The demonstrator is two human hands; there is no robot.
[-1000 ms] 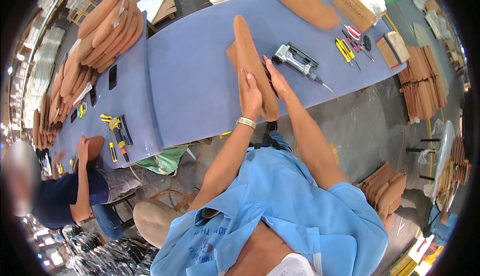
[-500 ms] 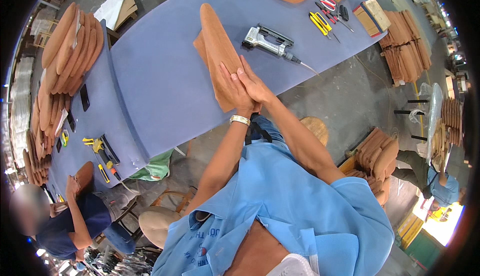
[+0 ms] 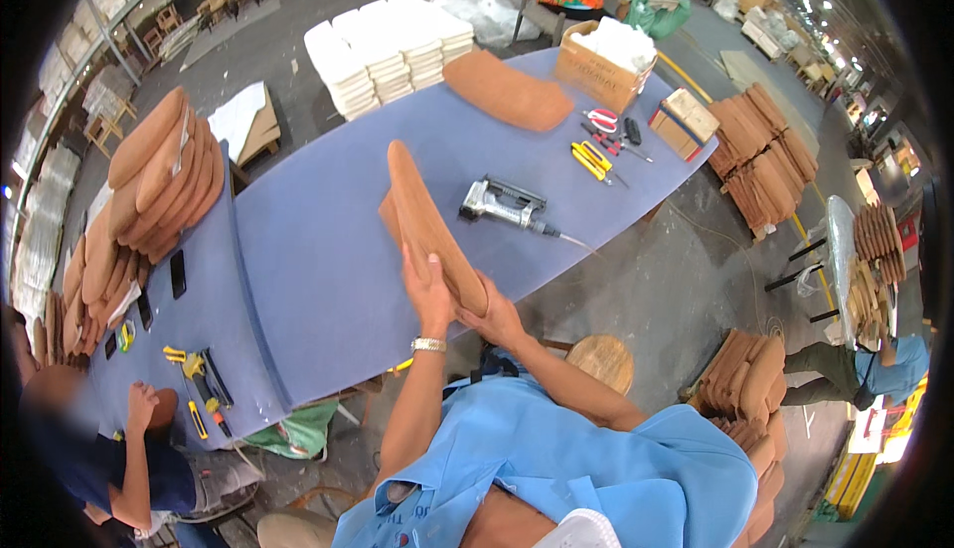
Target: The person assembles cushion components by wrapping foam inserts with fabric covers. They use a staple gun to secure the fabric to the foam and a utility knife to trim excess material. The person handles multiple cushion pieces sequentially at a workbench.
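Note:
A brown upholstered chair-back pad (image 3: 429,220), long and curved, stands tilted on its edge over the blue table (image 3: 308,250). My left hand (image 3: 427,292) is closed on its left side near the lower end, with the thumb along the brown face. Round the near end on the right, my right hand (image 3: 493,315) grips it too; some of its fingers are hidden behind the pad. To the right of the pad lies a silver staple gun (image 3: 505,202) with an air hose.
Yellow cutters (image 3: 592,158), red-handled pliers (image 3: 602,121) and a cardboard box (image 3: 602,66) sit at the far right. Another brown pad (image 3: 507,89) lies at the back edge. Brown pads are stacked at left (image 3: 164,170). A co-worker (image 3: 129,469) sits at lower left.
My hands have gone from lying flat together on the brown piece to gripping its near end from both sides. The view has tilted up. The co-worker's brown piece is no longer visible.

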